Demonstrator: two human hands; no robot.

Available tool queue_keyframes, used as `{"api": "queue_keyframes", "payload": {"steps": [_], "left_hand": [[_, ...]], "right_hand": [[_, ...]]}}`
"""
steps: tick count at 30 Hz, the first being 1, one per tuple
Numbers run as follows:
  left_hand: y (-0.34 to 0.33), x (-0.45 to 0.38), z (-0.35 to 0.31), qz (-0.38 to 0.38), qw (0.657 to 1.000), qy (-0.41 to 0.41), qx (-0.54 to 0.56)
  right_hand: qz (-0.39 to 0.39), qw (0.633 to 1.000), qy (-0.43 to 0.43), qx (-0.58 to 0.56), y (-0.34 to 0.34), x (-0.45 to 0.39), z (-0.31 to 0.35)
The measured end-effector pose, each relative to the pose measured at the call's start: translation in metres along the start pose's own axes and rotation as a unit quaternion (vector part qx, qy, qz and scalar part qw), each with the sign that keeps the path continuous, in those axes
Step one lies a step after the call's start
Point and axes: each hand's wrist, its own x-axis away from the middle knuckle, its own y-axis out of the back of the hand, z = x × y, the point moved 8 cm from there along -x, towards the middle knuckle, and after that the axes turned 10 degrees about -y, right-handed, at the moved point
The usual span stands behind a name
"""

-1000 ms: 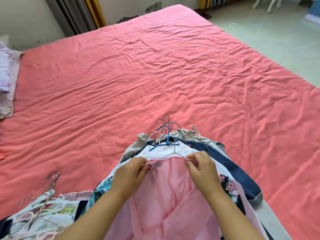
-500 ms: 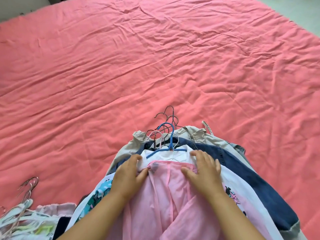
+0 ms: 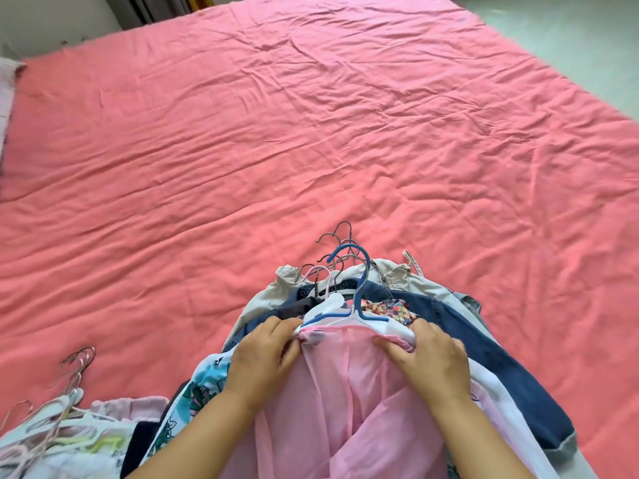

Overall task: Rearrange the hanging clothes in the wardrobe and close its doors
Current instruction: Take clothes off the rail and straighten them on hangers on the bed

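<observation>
We see the pink garment (image 3: 345, 402) topmost on a pile of hung clothes (image 3: 466, 326) lying at the near edge of the bed (image 3: 311, 133). Our left hand (image 3: 262, 357) pinches its left shoulder; our right hand (image 3: 432, 357) curls round the right one. Hanger hooks (image 3: 340, 257) fan beyond. More hangers (image 3: 58, 406) lie left.

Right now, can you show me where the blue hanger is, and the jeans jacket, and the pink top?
blue hanger (image 3: 363, 271), head view, on its hook's stem.
jeans jacket (image 3: 484, 344), head view, on its blue sleeve.
pink top (image 3: 349, 385), head view, on the sheer front between the hands.
</observation>
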Motion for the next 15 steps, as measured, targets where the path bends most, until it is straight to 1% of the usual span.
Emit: {"api": "queue_keyframes", "payload": {"steps": [2,4,7,10,13,15], "left_hand": [[0.017,0.007,-0.01,-0.011,1.0,-0.019,0.001],[0.034,0.014,-0.024,-0.021,0.999,-0.048,0.009],[0.075,0.031,-0.051,-0.065,0.994,-0.08,0.025],[0.115,0.051,-0.081,-0.111,0.988,-0.103,0.029],[0.155,0.077,-0.111,-0.142,0.981,-0.131,0.031],[0.18,0.095,-0.129,-0.167,0.973,-0.153,0.041]], "right_hand": [[0.025,0.999,-0.02,-0.011,0.015,0.01,-0.001],[0.027,0.998,-0.014,-0.046,0.036,0.024,0.005],[0.01,0.992,0.011,-0.128,0.08,0.057,0.014],[-0.029,0.981,0.022,-0.19,0.129,0.095,0.019],[-0.046,0.974,0.031,-0.22,0.176,0.141,0.018],[-0.033,0.973,0.058,-0.222,0.203,0.176,0.02]]}}
